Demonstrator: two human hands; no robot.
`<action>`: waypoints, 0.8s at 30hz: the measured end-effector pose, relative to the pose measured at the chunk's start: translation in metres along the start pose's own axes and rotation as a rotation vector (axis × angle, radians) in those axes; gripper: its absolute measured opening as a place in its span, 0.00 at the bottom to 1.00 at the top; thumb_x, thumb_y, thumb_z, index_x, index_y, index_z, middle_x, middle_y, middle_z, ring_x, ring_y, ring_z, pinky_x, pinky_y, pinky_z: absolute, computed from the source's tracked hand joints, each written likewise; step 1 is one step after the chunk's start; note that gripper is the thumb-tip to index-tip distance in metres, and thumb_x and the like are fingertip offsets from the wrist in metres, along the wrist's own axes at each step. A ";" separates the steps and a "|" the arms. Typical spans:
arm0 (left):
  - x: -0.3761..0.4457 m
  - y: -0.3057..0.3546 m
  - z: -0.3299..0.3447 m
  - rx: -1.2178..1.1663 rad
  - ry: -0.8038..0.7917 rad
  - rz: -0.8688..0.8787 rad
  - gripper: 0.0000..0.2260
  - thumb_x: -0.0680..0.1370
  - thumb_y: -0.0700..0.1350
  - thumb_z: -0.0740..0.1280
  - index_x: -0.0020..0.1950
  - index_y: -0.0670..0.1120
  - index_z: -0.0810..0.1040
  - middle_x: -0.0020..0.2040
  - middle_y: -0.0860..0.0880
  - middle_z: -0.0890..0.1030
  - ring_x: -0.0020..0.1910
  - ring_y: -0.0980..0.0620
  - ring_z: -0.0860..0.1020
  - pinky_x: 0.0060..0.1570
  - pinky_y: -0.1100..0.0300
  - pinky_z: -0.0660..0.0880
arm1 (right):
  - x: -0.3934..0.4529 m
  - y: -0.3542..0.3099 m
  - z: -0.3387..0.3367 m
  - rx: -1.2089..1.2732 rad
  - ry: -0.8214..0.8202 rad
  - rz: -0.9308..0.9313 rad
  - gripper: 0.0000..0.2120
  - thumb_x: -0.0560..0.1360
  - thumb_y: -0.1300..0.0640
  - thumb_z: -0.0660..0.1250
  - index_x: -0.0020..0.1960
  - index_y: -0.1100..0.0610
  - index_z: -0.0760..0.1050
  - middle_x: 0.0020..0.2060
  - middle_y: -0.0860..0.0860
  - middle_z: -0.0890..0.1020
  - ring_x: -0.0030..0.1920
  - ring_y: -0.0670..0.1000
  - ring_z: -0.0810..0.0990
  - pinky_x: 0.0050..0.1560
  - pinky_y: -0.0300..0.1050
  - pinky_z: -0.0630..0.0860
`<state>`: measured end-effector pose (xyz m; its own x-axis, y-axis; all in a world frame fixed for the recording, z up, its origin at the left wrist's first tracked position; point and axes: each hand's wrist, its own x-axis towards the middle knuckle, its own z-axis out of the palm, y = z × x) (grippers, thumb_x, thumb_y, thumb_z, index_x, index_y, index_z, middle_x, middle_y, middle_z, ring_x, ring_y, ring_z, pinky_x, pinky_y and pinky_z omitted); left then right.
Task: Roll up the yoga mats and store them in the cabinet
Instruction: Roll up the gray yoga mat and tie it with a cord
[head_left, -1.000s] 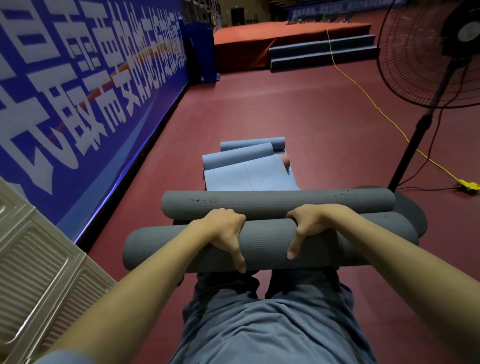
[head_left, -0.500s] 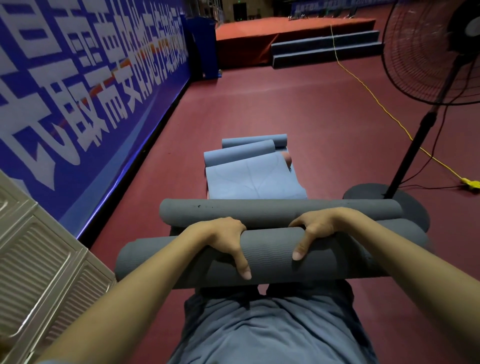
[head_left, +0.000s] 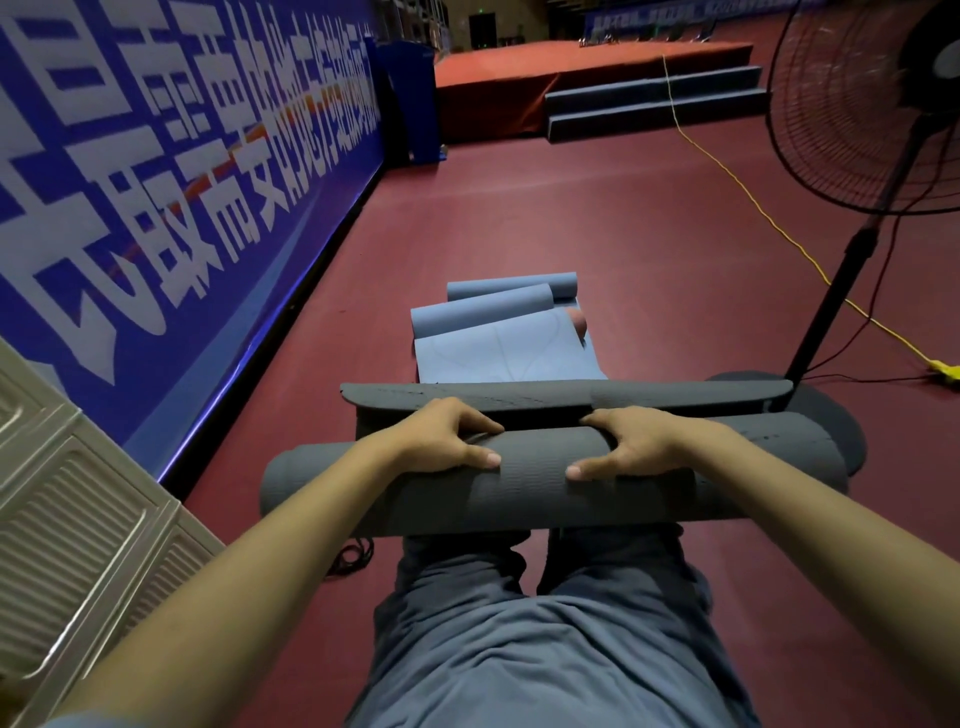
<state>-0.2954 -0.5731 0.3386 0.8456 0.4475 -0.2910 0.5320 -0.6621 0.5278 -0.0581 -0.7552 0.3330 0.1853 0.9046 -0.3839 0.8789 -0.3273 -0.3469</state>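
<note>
A: Looking down past the blue-grey shirt (head_left: 545, 660) and dark trousers (head_left: 462, 561), what sits nearest?

B: Straight ahead, a thick rolled grey mat (head_left: 519, 499) lies crosswise above the legs. Both arms reach out to it.

A: How do the hands hold it?

B: The left hand (head_left: 441, 439) lies over the top of the roll, thumb pointing inward along the near side, fingers curled over the far edge. The right hand (head_left: 631, 444) mirrors it, thumb inward, fingers hooked over the back. Each one grips the roll, and the two are a little apart near the roll's middle.

A: And just beyond?

B: A second grey mat (head_left: 566, 397) lies parallel, touching the far side of the first roll. Whether it is fully rolled I cannot tell; its near edge looks flattened.

A: To the left?

B: A pale ribbed cabinet (head_left: 67, 493) stands at the lower left, beside a long blue banner (head_left: 171, 171) with large white characters.

A: Further out?

B: On the dark red floor (head_left: 519, 208) a light blue mat (head_left: 504, 353) lies partly unrolled, with two light blue rolls (head_left: 483, 312) behind it. A standing fan (head_left: 878, 104) rises on the right, its round base near the grey rolls, and a yellow cable (head_left: 748, 197) runs back toward a red stage (head_left: 571, 67) with grey steps
</note>
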 end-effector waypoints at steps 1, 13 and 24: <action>-0.001 0.002 0.000 0.030 -0.015 -0.009 0.28 0.74 0.59 0.77 0.73 0.55 0.77 0.68 0.54 0.80 0.62 0.57 0.78 0.66 0.55 0.74 | -0.002 -0.001 0.000 -0.032 -0.014 -0.009 0.53 0.60 0.19 0.68 0.77 0.47 0.66 0.71 0.46 0.75 0.67 0.51 0.75 0.69 0.53 0.72; 0.002 0.031 0.032 0.699 -0.018 -0.062 0.53 0.52 0.72 0.81 0.67 0.46 0.67 0.62 0.48 0.76 0.59 0.45 0.76 0.59 0.51 0.72 | 0.001 -0.002 0.022 -0.302 0.141 -0.020 0.69 0.50 0.27 0.80 0.82 0.49 0.52 0.76 0.48 0.67 0.74 0.54 0.67 0.76 0.52 0.62; -0.006 0.037 0.012 0.728 -0.059 0.018 0.42 0.49 0.77 0.76 0.52 0.52 0.74 0.41 0.55 0.78 0.37 0.53 0.76 0.38 0.54 0.74 | -0.007 -0.009 0.006 -0.248 0.044 -0.052 0.59 0.48 0.29 0.80 0.74 0.45 0.65 0.62 0.44 0.78 0.59 0.51 0.77 0.58 0.49 0.77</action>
<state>-0.2805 -0.6072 0.3505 0.8445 0.4134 -0.3404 0.3950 -0.9101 -0.1252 -0.0697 -0.7601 0.3338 0.1516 0.9312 -0.3314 0.9676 -0.2083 -0.1426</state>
